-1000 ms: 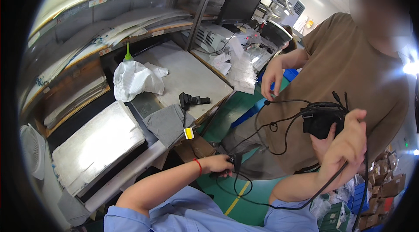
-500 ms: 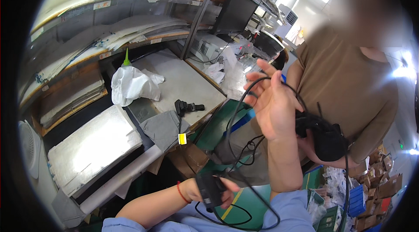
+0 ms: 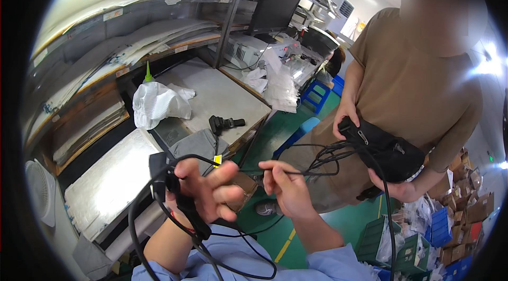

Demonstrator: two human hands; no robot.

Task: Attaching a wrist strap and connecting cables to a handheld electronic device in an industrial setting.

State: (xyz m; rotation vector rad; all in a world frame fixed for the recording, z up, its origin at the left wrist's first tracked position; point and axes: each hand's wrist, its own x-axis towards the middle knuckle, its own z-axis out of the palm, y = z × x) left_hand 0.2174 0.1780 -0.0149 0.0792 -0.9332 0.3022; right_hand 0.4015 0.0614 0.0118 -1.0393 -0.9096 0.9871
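Observation:
Pinched between the thumb and fingers of my right hand (image 3: 292, 193) is a black cable (image 3: 317, 173). It runs on to a loose bundle beside a black zipped bag (image 3: 389, 151), held by a person in a brown shirt with both hands. My left hand (image 3: 211, 188) is open, its fingers spread and pointing toward the right one. A black strapped device (image 3: 161, 175) is on that hand and wrist. Cable loops pass over the hand and hang below it across my blue sleeves.
On the grey-topped bench (image 3: 238, 101) at left lie another black strapped device (image 3: 225, 124), white cloth (image 3: 159, 105) and a green-tipped bottle (image 3: 148, 73). A shelf, monitor (image 3: 274, 7) and blue stool (image 3: 316, 96) stand beyond. Crates (image 3: 439, 228) and cardboard boxes fill the lower right.
My right hand has come down and now pinches the cable. My left hand has risen, its fingers spreading. The person's bag is now in plain view.

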